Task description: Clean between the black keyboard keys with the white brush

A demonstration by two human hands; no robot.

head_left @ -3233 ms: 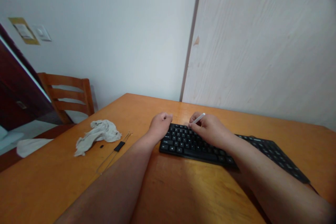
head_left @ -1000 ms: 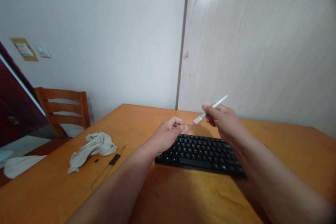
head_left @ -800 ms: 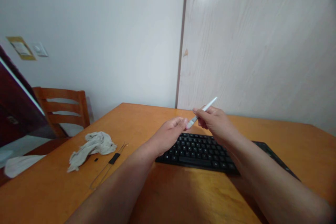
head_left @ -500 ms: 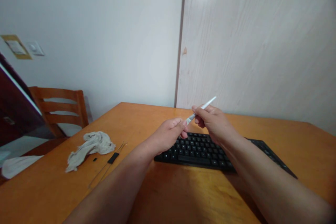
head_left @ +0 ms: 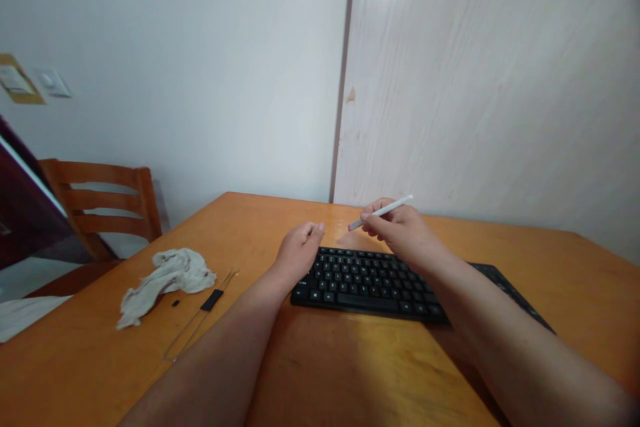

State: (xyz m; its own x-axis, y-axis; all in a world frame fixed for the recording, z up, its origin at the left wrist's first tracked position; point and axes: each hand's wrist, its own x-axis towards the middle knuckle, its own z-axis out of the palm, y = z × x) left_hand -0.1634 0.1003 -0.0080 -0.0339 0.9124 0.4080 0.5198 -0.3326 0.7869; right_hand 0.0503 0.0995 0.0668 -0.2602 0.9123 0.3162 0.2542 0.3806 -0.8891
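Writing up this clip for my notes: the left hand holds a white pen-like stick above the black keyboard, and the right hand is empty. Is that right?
No, the hands are swapped: the right hand holds the white pen-like stick above the black keyboard, and the left hand is empty. The head view shows this.

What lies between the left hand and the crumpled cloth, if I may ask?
Between the left hand and cloth, the head view shows a wire loop with a black block, and a tiny black chip.
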